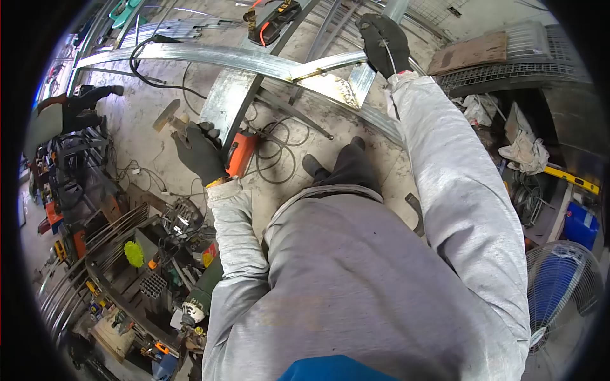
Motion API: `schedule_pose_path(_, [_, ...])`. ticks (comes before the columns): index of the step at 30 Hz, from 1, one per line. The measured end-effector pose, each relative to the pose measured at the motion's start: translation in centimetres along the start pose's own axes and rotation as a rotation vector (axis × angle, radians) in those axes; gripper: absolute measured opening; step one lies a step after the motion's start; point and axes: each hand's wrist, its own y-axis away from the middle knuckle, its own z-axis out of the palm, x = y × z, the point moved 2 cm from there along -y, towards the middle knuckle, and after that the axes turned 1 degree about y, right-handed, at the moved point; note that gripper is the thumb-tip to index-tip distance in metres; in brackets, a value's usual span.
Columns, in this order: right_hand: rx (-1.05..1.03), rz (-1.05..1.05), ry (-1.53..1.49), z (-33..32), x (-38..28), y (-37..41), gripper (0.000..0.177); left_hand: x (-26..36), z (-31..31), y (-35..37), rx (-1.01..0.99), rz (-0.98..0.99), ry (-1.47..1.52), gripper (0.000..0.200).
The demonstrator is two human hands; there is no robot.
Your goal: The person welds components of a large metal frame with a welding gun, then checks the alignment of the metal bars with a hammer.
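Note:
My left hand (198,152), in a dark glove, is closed at the near end of a galvanized steel beam (230,95). From its fingers sticks a hammer-like tool (166,115) with a flat brownish head; most of the handle is hidden. Beyond the frame's right side, my gloved right hand (383,46) has its fingers curled, with a thin pale rod (389,58) running across it. Beside that hand, a short steel piece (330,65) meets a curved steel strip (197,54). Brownish weld marks (346,95) show on the metal near the joint.
An orange machine (241,153) and coiled cables (286,152) lie on the floor by my feet. A black and orange tool (273,24) rests on the beam. Another person (70,111) is at the left. A fan (562,286) stands right; a cluttered bench (133,311) is lower left.

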Motion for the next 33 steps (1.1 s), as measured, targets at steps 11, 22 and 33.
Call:
schedule_pose_path(11, [0.082,-0.011,0.115,0.6,0.4,0.0,0.029,-1.3,0.1,1.9,-0.321,0.258,-0.394,0.021])
schedule_pose_path(22, [-0.019,0.096,0.1,0.2,0.2,0.1,0.027,2.5,6.7,6.1,-0.786,1.063,-0.996,0.03])
schedule_pose_path(33, [0.055,0.019,0.096,0.5,0.9,0.1,0.03,3.2,7.4,6.2,-0.843,1.07,-1.175,0.038])
